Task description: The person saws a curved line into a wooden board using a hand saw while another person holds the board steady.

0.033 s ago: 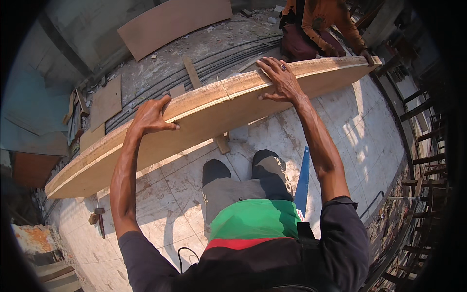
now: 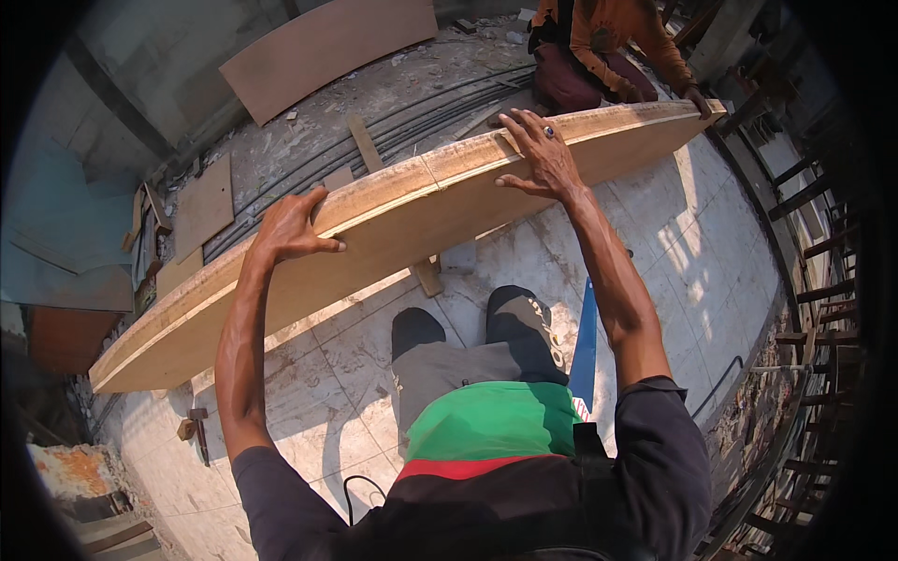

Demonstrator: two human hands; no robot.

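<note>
A long curved plywood panel (image 2: 393, 234) with a thick, layered wooden edge stands on edge across my view. My left hand (image 2: 290, 229) grips its top edge left of the middle, fingers over the top and thumb on the near face. Farther right, my right hand (image 2: 541, 157) holds the same edge with spread fingers draped over it, a ring on one of them. At the panel's far right end, a co-worker in orange sleeves (image 2: 655, 42) has a hand (image 2: 697, 98) on the edge. A wooden strip (image 2: 426, 276) sticks out beneath the panel.
A long blue tool (image 2: 584, 327) lies right of my legs, and a hammer (image 2: 201, 430) is on the tiled floor (image 2: 683, 271) at left. Behind the panel are dark rods (image 2: 402, 122), plywood offcuts (image 2: 201, 196) and a larger board (image 2: 327, 51). Wooden framework (image 2: 823, 299) borders the right.
The panel's right end appears slightly higher in view and its left end slightly lower, along with small shifts of the surroundings. Both my hands remain on the edge.
</note>
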